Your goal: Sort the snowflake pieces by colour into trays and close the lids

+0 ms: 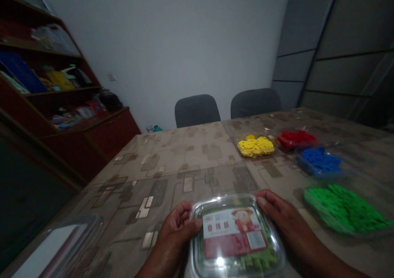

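A clear lidded plastic box with a red and white label is held between both hands at the bottom middle; light green pieces show through it. My left hand grips its left edge, thumb on top of the lid. My right hand is wrapped round the right edge and far right corner. To the right stand clear boxes of green pieces, blue pieces, red pieces and yellow pieces.
A patterned cloth covers the table. At the lower left lies a clear plastic box or lid with a white label. Two grey chairs stand beyond the far edge. Shelves with mixed items are on the left.
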The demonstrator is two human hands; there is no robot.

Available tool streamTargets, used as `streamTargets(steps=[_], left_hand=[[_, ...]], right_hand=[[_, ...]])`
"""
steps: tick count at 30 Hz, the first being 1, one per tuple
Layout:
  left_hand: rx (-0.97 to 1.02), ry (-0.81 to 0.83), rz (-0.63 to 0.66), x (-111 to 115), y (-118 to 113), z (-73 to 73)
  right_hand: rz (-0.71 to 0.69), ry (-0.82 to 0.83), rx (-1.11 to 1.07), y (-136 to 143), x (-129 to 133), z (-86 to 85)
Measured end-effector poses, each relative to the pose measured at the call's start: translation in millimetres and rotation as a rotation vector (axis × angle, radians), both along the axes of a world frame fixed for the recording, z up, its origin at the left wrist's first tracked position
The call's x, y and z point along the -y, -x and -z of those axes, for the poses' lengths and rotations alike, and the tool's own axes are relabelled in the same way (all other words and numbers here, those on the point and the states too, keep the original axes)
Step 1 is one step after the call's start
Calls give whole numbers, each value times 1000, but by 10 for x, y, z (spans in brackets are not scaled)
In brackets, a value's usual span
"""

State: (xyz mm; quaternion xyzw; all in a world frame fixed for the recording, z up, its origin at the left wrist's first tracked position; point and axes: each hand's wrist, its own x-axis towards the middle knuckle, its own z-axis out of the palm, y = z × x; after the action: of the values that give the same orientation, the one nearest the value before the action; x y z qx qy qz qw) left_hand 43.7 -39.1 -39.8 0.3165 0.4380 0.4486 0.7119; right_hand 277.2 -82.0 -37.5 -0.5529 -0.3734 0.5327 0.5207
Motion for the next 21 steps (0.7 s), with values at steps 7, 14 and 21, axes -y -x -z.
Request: streamTargets(steps=[7,14,21], left_hand=[[-89,-65,-13,-27,-6,72],[-210,-161,12,-4,20,111],[-286,-270,41,23,84,87]], right_hand=[[6,-42,141,22,-4,-146],[9,-35,228,-36,38,-95],[8,28,313,-127,34,-38]])
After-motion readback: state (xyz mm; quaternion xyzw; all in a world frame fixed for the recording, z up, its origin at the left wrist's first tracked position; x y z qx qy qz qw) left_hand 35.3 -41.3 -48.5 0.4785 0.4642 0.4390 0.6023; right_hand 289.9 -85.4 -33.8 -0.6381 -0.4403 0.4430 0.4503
